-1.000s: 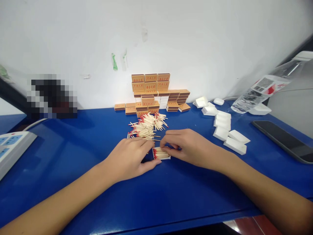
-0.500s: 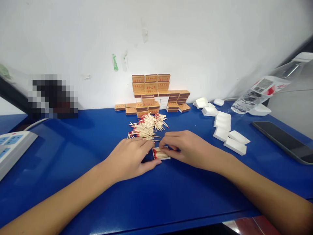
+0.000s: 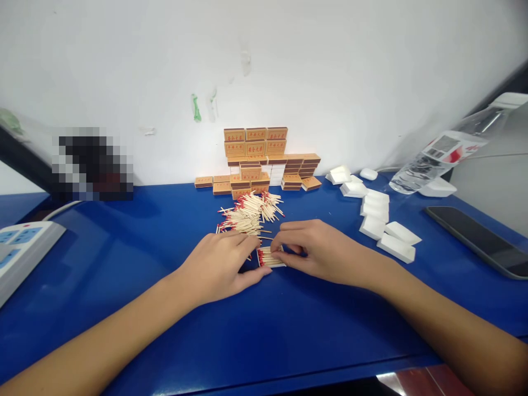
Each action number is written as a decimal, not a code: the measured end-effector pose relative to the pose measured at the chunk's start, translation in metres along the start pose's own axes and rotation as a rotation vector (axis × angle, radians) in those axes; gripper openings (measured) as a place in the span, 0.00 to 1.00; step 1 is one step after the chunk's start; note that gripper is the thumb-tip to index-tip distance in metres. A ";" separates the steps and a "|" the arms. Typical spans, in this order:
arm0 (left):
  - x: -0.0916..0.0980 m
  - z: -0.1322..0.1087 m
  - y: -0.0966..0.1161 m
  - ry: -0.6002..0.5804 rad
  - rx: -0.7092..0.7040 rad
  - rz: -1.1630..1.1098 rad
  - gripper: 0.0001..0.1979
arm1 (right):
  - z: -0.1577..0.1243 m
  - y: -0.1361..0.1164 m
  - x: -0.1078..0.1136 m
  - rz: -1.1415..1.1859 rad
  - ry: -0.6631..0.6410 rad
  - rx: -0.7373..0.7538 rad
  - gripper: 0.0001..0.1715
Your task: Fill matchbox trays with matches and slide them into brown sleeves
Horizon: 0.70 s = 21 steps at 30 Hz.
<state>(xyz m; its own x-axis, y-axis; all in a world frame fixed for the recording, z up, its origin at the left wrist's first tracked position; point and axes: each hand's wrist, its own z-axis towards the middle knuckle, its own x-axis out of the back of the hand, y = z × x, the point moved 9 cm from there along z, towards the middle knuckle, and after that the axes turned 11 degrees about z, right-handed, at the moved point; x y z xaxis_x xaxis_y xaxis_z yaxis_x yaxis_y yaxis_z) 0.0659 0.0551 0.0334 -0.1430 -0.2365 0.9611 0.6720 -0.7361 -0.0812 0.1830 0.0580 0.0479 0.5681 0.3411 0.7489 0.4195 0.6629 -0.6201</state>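
**Two hands at a small tray of matches on a blue table**

White wall (image 3: 330,66) fills the upper half of the view, above a bright blue table (image 3: 124,275). Both bare forearms reach in from the bottom corners and meet near the middle.

The left hand (image 3: 218,267) lies palm down with its fingers loosely curled. Its thumb runs along the near edge and its fingers wrap the far left end of a matchbox tray (image 3: 270,257), gripping it. The tray is white, packed with red-tipped matches, and sits flat on the table between the two hands.

The right hand (image 3: 317,250) is also palm down, with thumb and forefinger pinched shut at the tray's right end. It is hard to make out whether they nip matches or the tray's wall. The fingers hide both ends of the tray.

Behind the hands lies a loose pile of matches (image 3: 249,214). Farther back, a stack of tan matchboxes (image 3: 264,157) stands against the wall. Empty white trays (image 3: 379,220) are scattered to the right.

A dark phone (image 3: 478,239) and a tilted plastic bottle (image 3: 445,151) are cut off at the right edge. A power strip (image 3: 20,250) is cut off at the left, and a pixelated patch (image 3: 93,162) hides whatever sits there.

Compared with a second ago, the hands and tray are almost unmoved, with only a small shift in the view.
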 end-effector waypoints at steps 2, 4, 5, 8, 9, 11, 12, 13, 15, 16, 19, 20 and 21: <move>0.000 0.000 0.000 0.003 -0.003 -0.006 0.16 | 0.000 0.000 -0.001 0.007 0.000 -0.005 0.06; 0.000 0.000 0.000 0.003 0.000 -0.005 0.16 | 0.000 0.000 -0.002 0.021 -0.017 -0.004 0.06; 0.000 0.000 0.000 0.001 0.000 -0.005 0.16 | 0.000 0.000 -0.002 0.022 -0.022 -0.002 0.06; 0.000 0.000 -0.001 -0.001 0.003 -0.003 0.16 | 0.001 0.003 0.006 -0.015 0.031 -0.017 0.06; 0.000 0.001 0.000 -0.004 0.003 -0.004 0.16 | 0.001 0.006 0.011 -0.037 0.074 -0.033 0.06; -0.001 0.000 0.000 -0.015 0.006 -0.006 0.17 | 0.001 0.015 0.023 -0.090 0.173 -0.087 0.06; -0.001 0.000 0.000 -0.022 0.005 -0.006 0.17 | 0.001 0.022 0.028 -0.116 0.219 -0.119 0.06; -0.002 0.000 0.000 -0.026 0.003 -0.007 0.17 | 0.000 0.028 0.032 -0.138 0.258 -0.154 0.07; -0.001 0.000 0.002 -0.018 -0.004 -0.006 0.18 | -0.001 0.041 0.037 -0.170 0.316 -0.217 0.08; 0.000 -0.001 0.002 -0.011 -0.008 -0.005 0.18 | -0.002 0.046 0.037 -0.172 0.333 -0.238 0.08; 0.002 -0.001 0.004 -0.003 -0.013 0.003 0.18 | 0.001 0.051 0.030 -0.130 0.302 -0.227 0.07; 0.002 -0.001 0.004 -0.008 -0.012 0.007 0.18 | 0.003 0.050 0.025 -0.107 0.273 -0.206 0.06; 0.002 -0.001 0.005 -0.012 -0.013 0.011 0.18 | 0.005 0.047 0.020 -0.086 0.243 -0.187 0.05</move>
<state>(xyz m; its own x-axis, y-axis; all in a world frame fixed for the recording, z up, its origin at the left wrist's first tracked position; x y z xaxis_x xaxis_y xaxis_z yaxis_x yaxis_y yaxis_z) 0.0683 0.0508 0.0345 -0.1272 -0.2367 0.9632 0.6642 -0.7416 -0.0945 0.2112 0.0994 0.0349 0.6681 0.1055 0.7366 0.5829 0.5410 -0.6062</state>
